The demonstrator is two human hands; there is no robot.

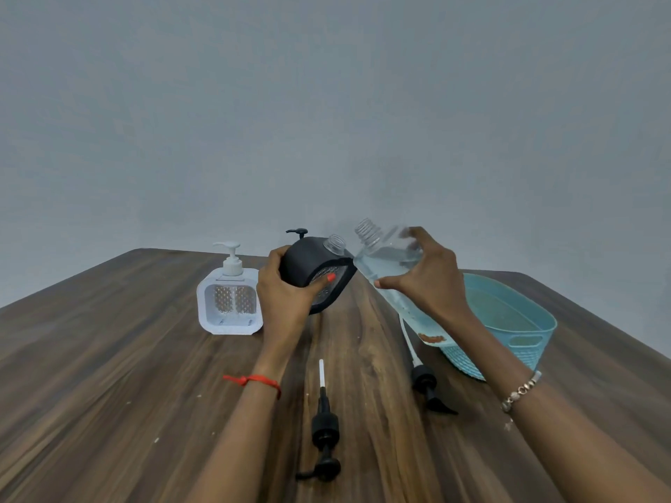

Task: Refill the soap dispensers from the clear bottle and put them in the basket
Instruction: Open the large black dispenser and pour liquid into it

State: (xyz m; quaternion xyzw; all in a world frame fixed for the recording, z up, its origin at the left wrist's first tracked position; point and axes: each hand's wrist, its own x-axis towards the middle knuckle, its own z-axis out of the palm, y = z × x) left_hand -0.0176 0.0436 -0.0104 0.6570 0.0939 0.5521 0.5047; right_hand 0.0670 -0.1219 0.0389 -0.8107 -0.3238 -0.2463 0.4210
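My left hand (287, 292) grips a black soap dispenser (316, 272), tilted right with its clear open neck uncapped. My right hand (425, 281) holds the clear bottle (385, 270), uncapped and tilted left, liquid inside, its mouth close to the dispenser's neck. A white dispenser (229, 303) with its pump on stands to the left. Behind the black one, another black pump top (297, 232) shows; its body is hidden. The light blue basket (523, 332) sits to the right.
Two loose black pump heads with white tubes lie on the wooden table: one (323, 430) between my arms, one (425, 379) beside the basket. A grey wall stands behind the table's far edge.
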